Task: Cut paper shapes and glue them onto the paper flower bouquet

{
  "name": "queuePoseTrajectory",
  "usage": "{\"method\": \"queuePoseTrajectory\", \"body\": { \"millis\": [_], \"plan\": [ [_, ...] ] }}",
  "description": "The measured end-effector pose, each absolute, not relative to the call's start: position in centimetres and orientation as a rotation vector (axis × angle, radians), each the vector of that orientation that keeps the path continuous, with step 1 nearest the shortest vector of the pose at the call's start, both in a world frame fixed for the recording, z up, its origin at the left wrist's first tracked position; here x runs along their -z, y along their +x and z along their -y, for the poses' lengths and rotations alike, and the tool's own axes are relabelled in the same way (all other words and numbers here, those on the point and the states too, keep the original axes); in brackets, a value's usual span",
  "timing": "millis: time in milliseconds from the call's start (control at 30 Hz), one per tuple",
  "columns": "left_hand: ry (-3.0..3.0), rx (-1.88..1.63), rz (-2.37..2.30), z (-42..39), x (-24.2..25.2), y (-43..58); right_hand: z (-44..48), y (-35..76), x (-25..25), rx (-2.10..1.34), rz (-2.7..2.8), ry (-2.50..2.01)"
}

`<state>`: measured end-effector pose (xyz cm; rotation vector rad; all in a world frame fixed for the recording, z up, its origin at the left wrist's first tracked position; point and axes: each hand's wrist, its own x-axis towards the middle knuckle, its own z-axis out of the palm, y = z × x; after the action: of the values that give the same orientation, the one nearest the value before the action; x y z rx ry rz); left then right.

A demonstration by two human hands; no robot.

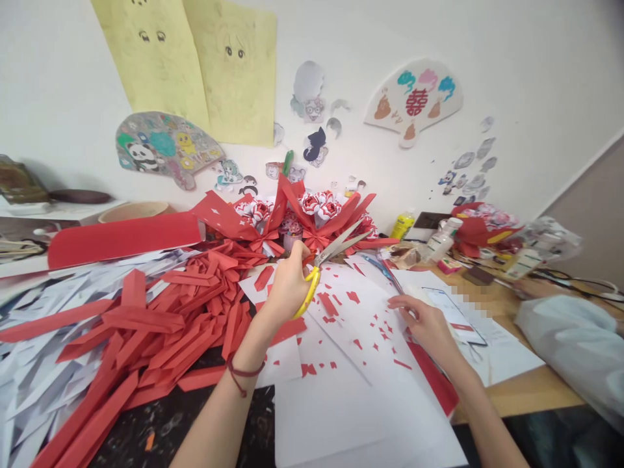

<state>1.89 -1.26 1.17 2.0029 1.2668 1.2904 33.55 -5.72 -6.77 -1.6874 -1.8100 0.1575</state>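
Note:
My left hand (pixel 291 281) is closed round the yellow handles of a pair of scissors (pixel 336 250). The blades are parted and point up to the right, above the white sheets. My right hand (pixel 426 323) hovers over or rests on the right side of the white paper (pixel 341 409), fingers loosely bent and apart, with nothing seen in them. Small red paper scraps (pixel 326 304), some star-shaped, are scattered over the sheets between my hands. Red paper (pixel 433 377) lies partly under my right hand and wrist.
Folded red strips (pixel 195 312) and white strips (pixel 43 364) heap up on the left, with a red roll (pixel 127 238) behind. Red-wrapped paper flowers (pixel 319 207) stand by the wall. A phone (pixel 453 315), bottles (pixel 443 237) and another person's sleeve (pixel 570 344) are at right.

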Motion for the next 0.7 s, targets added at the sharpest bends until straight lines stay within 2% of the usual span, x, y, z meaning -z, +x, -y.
{"method": "queuePoseTrajectory", "body": {
  "millis": [233,700],
  "plan": [
    [2.024,-1.300,-1.300,1.2,-0.9,1.9,6.8,33.6,7.9,-0.154,1.825,-1.700],
    [2.000,-1.254,-1.310,1.3,-1.4,1.9,5.8,32.3,7.1,-0.192,1.885,-1.803]
  ]
}}
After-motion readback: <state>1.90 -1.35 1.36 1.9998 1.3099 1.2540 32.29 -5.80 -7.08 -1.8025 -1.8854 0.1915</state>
